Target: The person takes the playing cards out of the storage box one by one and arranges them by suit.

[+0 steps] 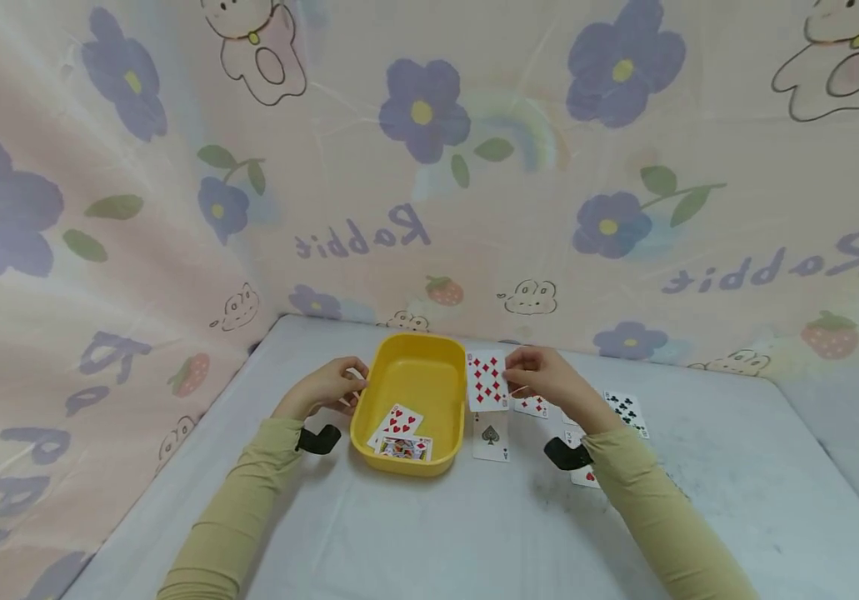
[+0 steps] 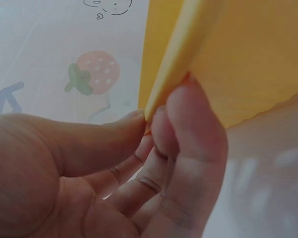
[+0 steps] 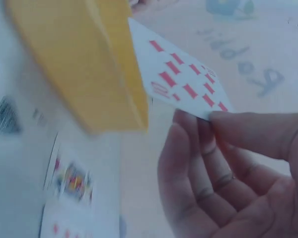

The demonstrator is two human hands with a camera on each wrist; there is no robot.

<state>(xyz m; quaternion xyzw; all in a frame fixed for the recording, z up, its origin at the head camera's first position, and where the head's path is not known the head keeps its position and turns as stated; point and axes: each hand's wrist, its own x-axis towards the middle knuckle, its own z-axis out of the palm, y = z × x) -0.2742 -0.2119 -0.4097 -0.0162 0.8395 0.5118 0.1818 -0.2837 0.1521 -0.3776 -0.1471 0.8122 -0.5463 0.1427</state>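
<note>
A yellow plastic tray stands on the white table. My left hand grips its left rim; in the left wrist view the thumb and curled fingers pinch the yellow edge. At the tray's right side, my right hand holds a ten of diamonds playing card by its right edge. The right wrist view shows the thumb and fingertips pinching this card close beside the tray wall. Inside the tray's near end lie a hearts card and a diamonds face card.
An ace of spades lies right of the tray, partly under the held card. Further right are a diamonds card, a clubs card and a hearts card, some partly hidden by the right arm. A patterned cloth hangs behind the table.
</note>
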